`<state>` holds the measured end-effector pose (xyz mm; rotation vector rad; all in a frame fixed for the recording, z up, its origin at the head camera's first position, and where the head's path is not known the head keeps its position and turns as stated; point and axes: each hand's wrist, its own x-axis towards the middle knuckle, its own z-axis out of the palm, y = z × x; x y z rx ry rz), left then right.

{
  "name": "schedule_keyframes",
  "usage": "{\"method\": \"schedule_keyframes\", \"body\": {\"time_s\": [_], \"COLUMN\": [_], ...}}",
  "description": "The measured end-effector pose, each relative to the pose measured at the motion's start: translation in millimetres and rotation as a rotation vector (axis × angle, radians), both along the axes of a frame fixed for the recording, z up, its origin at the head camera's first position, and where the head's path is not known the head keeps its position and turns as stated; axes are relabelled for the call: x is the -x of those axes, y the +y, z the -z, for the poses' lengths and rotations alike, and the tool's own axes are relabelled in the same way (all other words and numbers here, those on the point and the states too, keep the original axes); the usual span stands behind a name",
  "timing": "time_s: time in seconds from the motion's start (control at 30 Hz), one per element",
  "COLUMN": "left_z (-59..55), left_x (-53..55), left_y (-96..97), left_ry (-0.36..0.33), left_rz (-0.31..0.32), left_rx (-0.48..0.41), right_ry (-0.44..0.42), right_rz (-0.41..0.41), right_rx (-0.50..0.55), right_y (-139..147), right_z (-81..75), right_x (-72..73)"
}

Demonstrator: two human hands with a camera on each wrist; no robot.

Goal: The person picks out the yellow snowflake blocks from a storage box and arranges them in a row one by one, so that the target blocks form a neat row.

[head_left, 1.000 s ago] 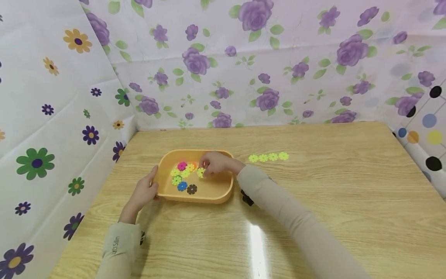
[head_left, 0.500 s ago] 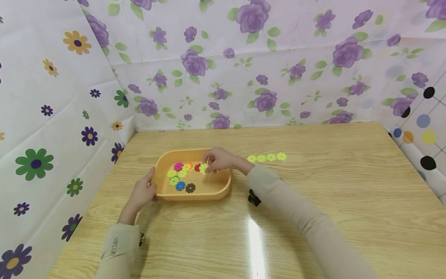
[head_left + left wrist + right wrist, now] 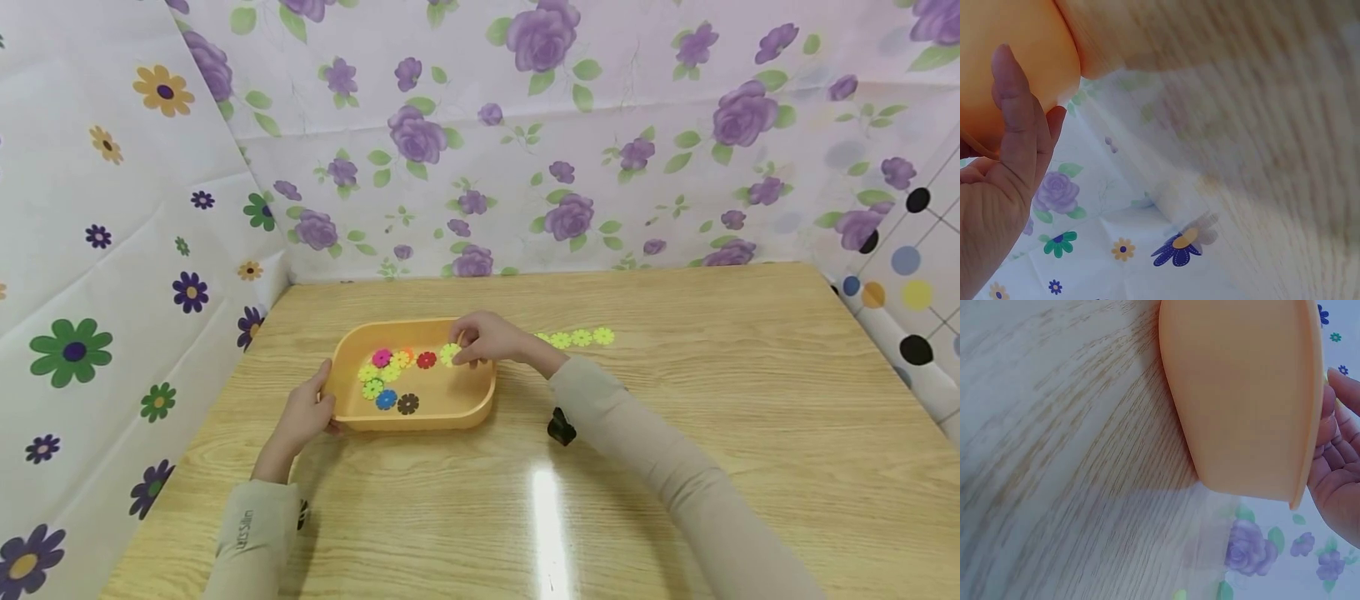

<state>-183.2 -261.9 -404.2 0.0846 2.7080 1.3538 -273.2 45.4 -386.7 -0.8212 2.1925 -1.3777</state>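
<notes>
An orange plastic tub (image 3: pixel 412 422) stands on the wooden table, holding several notched, flower-shaped plastic discs. My left hand (image 3: pixel 306 412) grips its left end, the thumb at the rim and the fingers lying along the outer wall (image 3: pixel 1029 56). Over the right end of the tub, my right hand (image 3: pixel 491 340) pinches a yellow-green disc (image 3: pixel 449 355) between thumb and fingers. In the right wrist view the tub's outer wall (image 3: pixel 1241 394) hides most of those fingertips. Inside lie a red disc (image 3: pixel 427 360), a pink disc (image 3: pixel 382 358), a blue disc (image 3: pixel 386 400) and a brown disc (image 3: pixel 408 404), besides yellow ones.
Right of the tub, a row of yellow-green discs (image 3: pixel 581 337) lies on the table (image 3: pixel 712 375), its left end partly behind my right hand. Flower-printed cloth (image 3: pixel 487 167) hangs along the back and left sides. A black wrist device (image 3: pixel 561 427) shows under my right sleeve.
My right hand has lifted the yellow-green disc and shifted right toward the tub's right end, uncovering the red disc. The left hand keeps its hold on the tub.
</notes>
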Motion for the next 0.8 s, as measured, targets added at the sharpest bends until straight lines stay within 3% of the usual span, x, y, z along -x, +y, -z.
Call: {"method": "schedule_keyframes", "body": {"time_s": [0.8], "left_z": [0.3], "left_x": [0.5], "left_y": [-0.6], "left_ry": [-0.03], "left_rz": [-0.013], "left_rx": [-0.007], "right_ry": [-0.024], "right_rz": [0.112], "right_rx": [0.082], "right_y": [41.3], "right_z": [8.4], "right_x": [-6.6]}}
